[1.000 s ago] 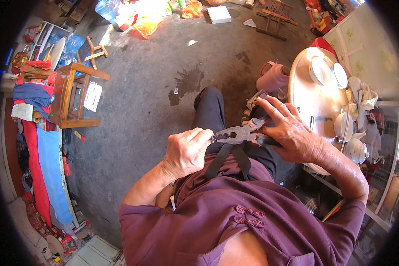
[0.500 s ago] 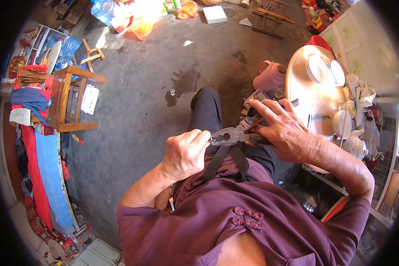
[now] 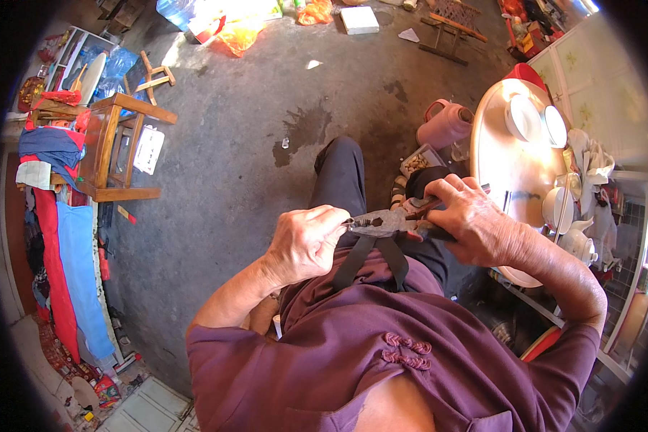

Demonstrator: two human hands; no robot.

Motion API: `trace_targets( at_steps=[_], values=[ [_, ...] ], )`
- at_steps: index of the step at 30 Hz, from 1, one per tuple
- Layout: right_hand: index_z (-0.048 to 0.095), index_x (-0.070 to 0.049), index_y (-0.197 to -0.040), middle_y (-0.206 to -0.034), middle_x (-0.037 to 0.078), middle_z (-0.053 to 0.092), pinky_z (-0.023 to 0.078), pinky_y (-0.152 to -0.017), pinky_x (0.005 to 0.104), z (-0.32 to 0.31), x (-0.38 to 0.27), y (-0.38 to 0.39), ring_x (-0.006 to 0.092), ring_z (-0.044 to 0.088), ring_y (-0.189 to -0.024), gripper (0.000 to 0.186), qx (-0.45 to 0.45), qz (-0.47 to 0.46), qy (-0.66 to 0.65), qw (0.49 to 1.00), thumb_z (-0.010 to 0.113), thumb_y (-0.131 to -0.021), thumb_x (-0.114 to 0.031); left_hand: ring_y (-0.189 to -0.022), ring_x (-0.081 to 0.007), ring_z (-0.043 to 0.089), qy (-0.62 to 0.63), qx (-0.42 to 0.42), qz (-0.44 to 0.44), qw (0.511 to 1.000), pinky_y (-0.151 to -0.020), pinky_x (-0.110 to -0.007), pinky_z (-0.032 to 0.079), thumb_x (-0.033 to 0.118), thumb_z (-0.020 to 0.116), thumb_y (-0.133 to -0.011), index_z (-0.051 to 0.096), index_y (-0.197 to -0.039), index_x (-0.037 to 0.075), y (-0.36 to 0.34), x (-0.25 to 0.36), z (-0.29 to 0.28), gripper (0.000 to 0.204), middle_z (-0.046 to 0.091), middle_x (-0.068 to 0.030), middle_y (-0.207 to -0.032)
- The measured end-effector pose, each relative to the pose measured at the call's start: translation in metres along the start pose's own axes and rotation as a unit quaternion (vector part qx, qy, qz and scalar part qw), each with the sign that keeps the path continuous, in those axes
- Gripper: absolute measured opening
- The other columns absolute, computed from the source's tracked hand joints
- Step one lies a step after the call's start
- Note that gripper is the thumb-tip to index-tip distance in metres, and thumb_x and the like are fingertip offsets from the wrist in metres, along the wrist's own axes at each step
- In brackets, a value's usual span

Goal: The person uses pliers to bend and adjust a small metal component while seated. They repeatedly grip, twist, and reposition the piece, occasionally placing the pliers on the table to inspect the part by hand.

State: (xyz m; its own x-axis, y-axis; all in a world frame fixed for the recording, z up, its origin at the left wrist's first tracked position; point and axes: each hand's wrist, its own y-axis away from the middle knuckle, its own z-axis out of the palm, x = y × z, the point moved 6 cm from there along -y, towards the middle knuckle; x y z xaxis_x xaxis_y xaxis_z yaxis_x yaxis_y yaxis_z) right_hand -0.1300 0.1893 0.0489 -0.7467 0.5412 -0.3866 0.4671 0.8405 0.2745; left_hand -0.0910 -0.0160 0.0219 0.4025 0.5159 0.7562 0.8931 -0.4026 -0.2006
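Note:
My right hand point(image 3: 475, 219) is wrapped round the handles of a pair of worn metal pliers point(image 3: 383, 222), held over my lap with the jaws pointing left. My left hand point(image 3: 308, 242) is closed in a pinch right at the tip of the jaws. A small bit of metal shows between the fingertips and the jaws, too small to name. The jaws look nearly closed at the tip. Black straps point(image 3: 371, 263) hang at my waist just below the pliers.
To the right stands a round table point(image 3: 493, 155) with white bowls point(image 3: 523, 119) and a teapot point(image 3: 578, 241). A pink jug point(image 3: 445, 125) and a small tray of pieces point(image 3: 420, 160) are beside it. A wooden stool point(image 3: 126, 193) stands left; a folding stool point(image 3: 450, 32) lies far off.
The pliers' jaws have drawn nearer to closed and the right hand's fingers have tightened round the handles. Both hands have shifted slightly to the right in view.

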Motion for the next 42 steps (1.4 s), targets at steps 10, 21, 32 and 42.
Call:
trace_targets(
  at_steps=[10,21,32,42],
  values=[
    [0.064,-0.005,-0.078,-0.101,0.016,0.049,0.04,-0.076,0.0409,0.031,-0.008,-0.001,0.0294,0.049,-0.093,0.02,0.067,0.015,0.016,0.998,0.066,-0.063,-0.016,-0.06,-0.0288,0.058,-0.056,0.021,0.046,0.997,-0.054,-0.035,0.047,-0.001,0.064,-0.076,0.058,-0.087,0.003,0.003,-0.002,0.0,0.013,0.055,-0.0105,-0.067],
    [0.063,-0.003,-0.074,-0.098,0.017,0.049,0.037,-0.075,0.0409,0.077,-0.017,0.0,0.0302,0.047,-0.092,0.018,0.126,0.045,0.015,0.991,0.066,-0.062,-0.017,-0.064,-0.0285,0.058,-0.089,0.018,0.054,0.994,-0.058,-0.037,0.048,0.001,0.066,-0.072,0.059,-0.086,0.003,0.022,-0.021,0.022,0.016,0.057,-0.0092,-0.071],
    [0.065,-0.004,-0.077,-0.097,0.017,0.049,0.039,-0.078,0.0405,0.115,-0.022,0.004,0.0295,0.048,-0.095,0.017,0.042,0.073,-0.018,0.996,0.065,-0.066,-0.017,-0.068,-0.0299,0.061,-0.047,-0.062,0.017,0.997,-0.062,-0.037,0.049,0.001,0.063,-0.074,0.058,-0.084,0.003,0.05,-0.048,0.059,0.011,0.059,-0.011,-0.072],
    [0.064,-0.004,-0.08,-0.1,0.017,0.049,0.041,-0.084,0.0415,0.126,-0.023,0.015,0.032,0.049,-0.098,0.02,0.02,0.052,-0.098,0.994,0.067,-0.062,-0.014,-0.075,-0.0328,0.064,0.012,-0.092,-0.01,0.996,-0.066,-0.04,0.051,0.007,0.064,-0.077,0.061,-0.087,0.003,0.065,-0.054,0.077,0.011,0.064,-0.0135,-0.079]
  ],
)
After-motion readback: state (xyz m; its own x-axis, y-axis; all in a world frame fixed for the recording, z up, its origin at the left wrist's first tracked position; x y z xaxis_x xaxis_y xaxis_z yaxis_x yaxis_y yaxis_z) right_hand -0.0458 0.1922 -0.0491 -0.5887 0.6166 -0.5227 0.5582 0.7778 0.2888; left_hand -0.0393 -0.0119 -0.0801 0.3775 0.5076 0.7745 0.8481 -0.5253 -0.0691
